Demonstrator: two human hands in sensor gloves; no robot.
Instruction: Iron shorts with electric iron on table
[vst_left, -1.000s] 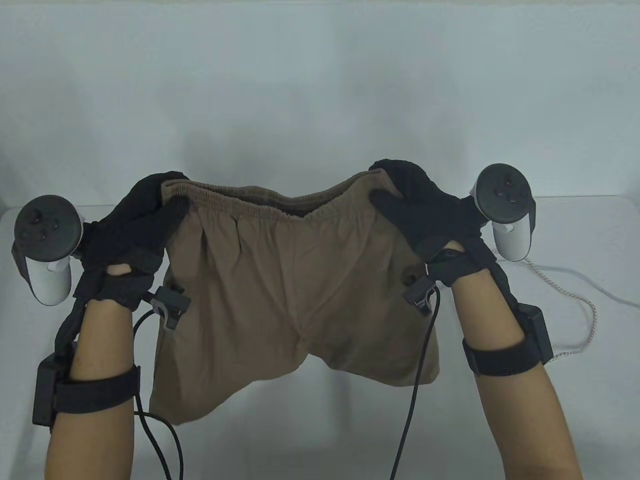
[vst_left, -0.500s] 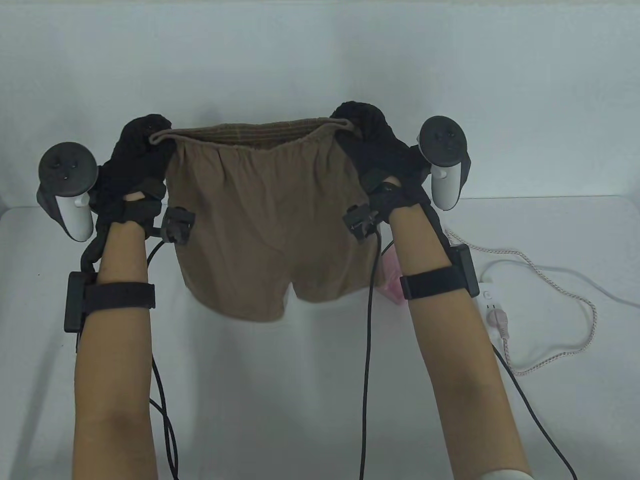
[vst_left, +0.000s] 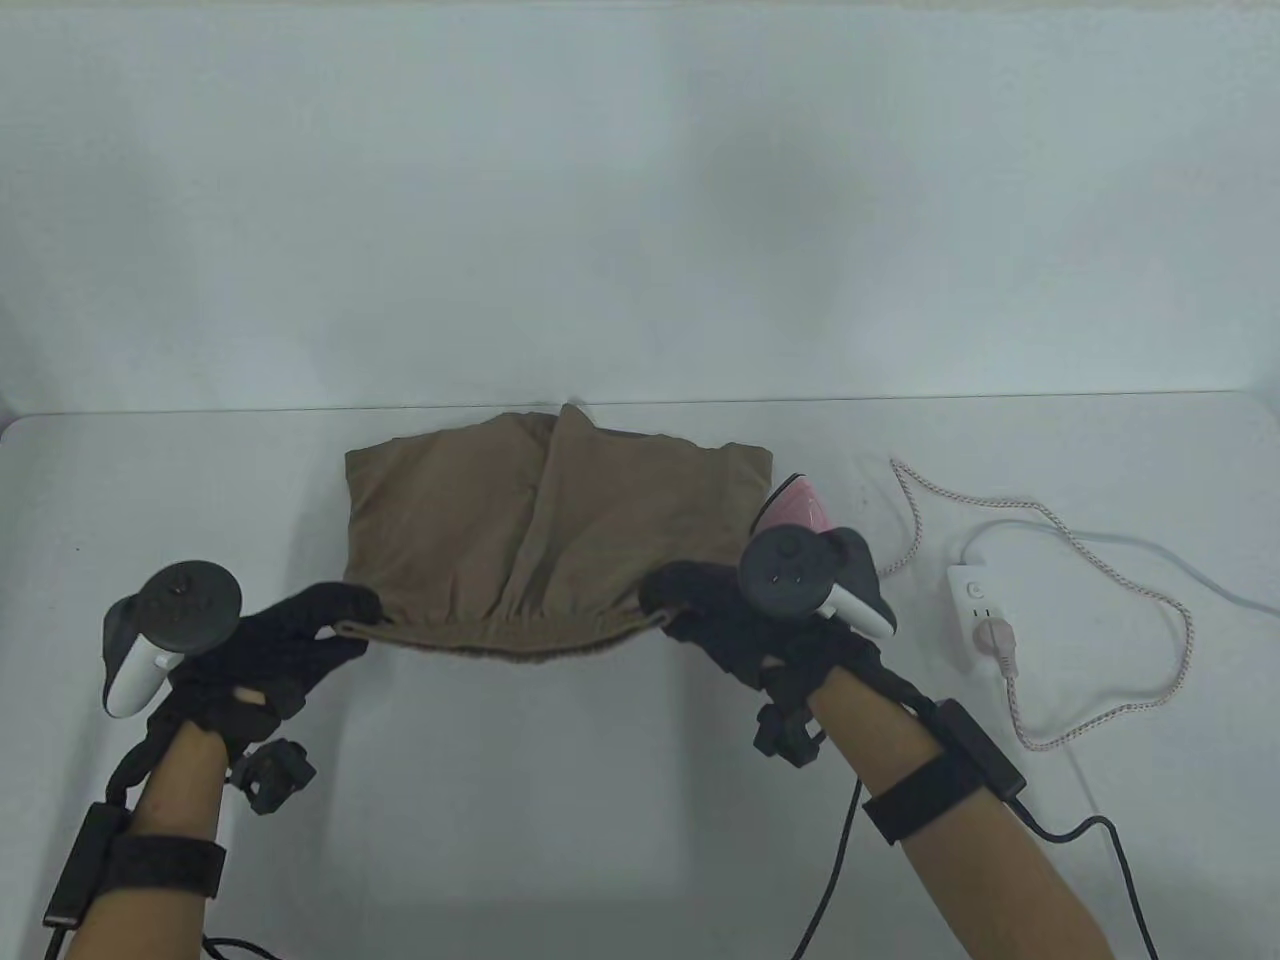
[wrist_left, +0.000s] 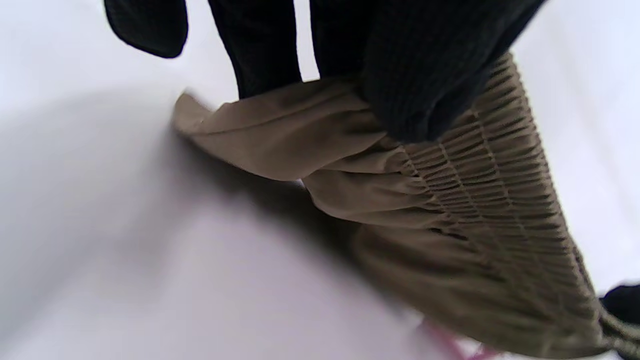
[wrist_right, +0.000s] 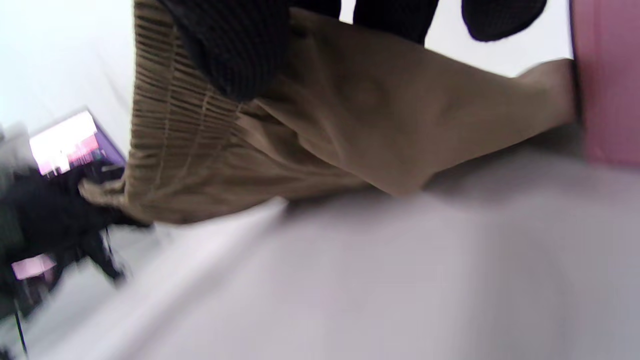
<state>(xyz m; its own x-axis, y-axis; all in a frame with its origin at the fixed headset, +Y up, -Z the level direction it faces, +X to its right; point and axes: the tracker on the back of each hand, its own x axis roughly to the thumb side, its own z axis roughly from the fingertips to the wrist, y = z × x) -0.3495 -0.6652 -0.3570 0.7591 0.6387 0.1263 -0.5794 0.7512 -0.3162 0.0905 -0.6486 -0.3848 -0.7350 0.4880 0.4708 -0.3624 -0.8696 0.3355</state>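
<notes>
Left hand (vst_left: 290, 640) and right hand (vst_left: 740, 625) pinch the waistband ends of the shorts (vst_left: 530, 520), soft, light, floppy cloth best held there

The pink iron (vst_left: 797, 503) is mostly hidden behind the tracker on the right hand (vst_left: 745, 625) in the table view; only its pointed top shows, and in the right wrist view it is a pink slab cut off by the right edge. The white cable beyond the power strip (vst_left: 977, 612) runs out of the table view's right edge. Both forearms are cut off at the bottom edge. In the left wrist view the fingers of the left hand (vst_left: 285, 640) are cropped at the top, and the table (wrist_left: 150, 280) below the shorts (wrist_left: 450, 210) is blurred. The right wrist view's left side is smeared, its dark and purple shapes unreadable.
</notes>
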